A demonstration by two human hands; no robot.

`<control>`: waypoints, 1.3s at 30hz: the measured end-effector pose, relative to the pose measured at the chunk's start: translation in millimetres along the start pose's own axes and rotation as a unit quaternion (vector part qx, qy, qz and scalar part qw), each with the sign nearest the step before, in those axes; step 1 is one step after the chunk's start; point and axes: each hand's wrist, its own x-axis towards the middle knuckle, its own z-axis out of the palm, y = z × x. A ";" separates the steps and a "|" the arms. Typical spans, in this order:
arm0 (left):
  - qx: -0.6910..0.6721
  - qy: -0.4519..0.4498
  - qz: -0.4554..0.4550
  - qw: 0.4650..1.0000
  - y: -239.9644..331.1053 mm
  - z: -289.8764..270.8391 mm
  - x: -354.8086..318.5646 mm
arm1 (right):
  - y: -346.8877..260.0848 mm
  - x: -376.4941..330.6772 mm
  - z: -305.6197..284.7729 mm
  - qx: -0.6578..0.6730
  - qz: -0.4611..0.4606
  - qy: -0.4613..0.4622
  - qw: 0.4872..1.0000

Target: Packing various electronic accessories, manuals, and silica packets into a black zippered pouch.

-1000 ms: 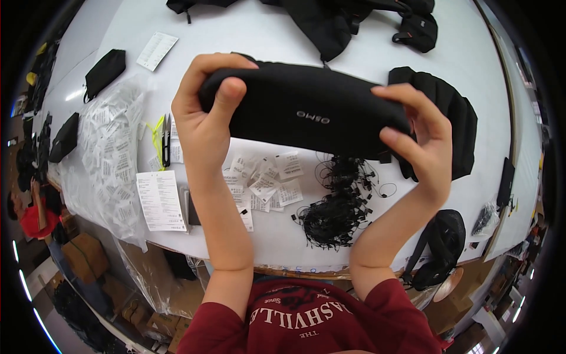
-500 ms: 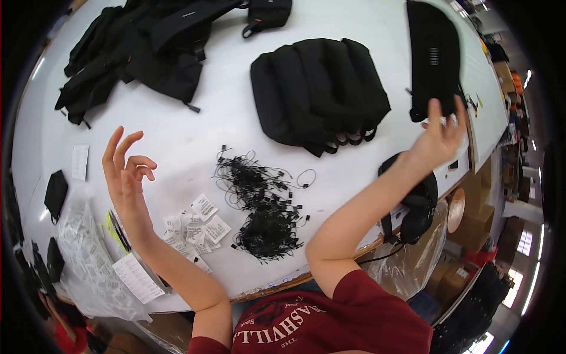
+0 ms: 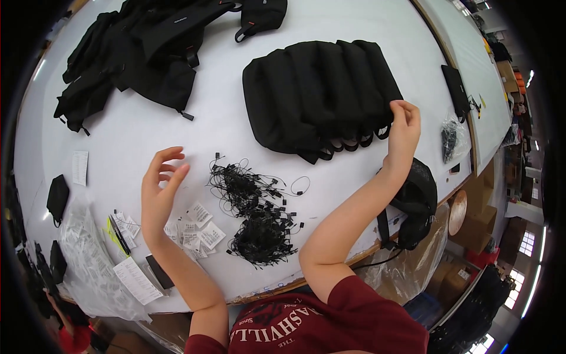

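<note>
My right hand (image 3: 407,121) is at the right end of a row of overlapping black fabric pouches (image 3: 321,94), its fingertips pinched together on the edge of the rightmost pouch. Small black loops stick out along the row's near side. My left hand (image 3: 160,192) hovers above the table with fingers curved and apart, holding nothing. Between the hands lies a tangled heap of black hang-tag strings (image 3: 259,233). Several white printed paper tags (image 3: 197,227) are scattered beside it, partly behind my left forearm.
A pile of black bags (image 3: 132,56) lies far left. At the right edge are a narrow black pouch (image 3: 455,88), a small clear bag (image 3: 454,141) and a black backpack-like item (image 3: 415,203). A clear plastic bag of labels (image 3: 88,259) and a pen (image 3: 119,236) lie left.
My right hand has moved left from the large black pouch at the upper right, which no longer shows there. The row now reaches farther right. My left hand has shifted right and nearer.
</note>
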 end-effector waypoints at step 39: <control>-0.030 -0.002 0.075 0.997 -6.6 -10.5 -4.2 | -69.9 -107.0 116.0 -0.052 -0.261 -0.445 0.855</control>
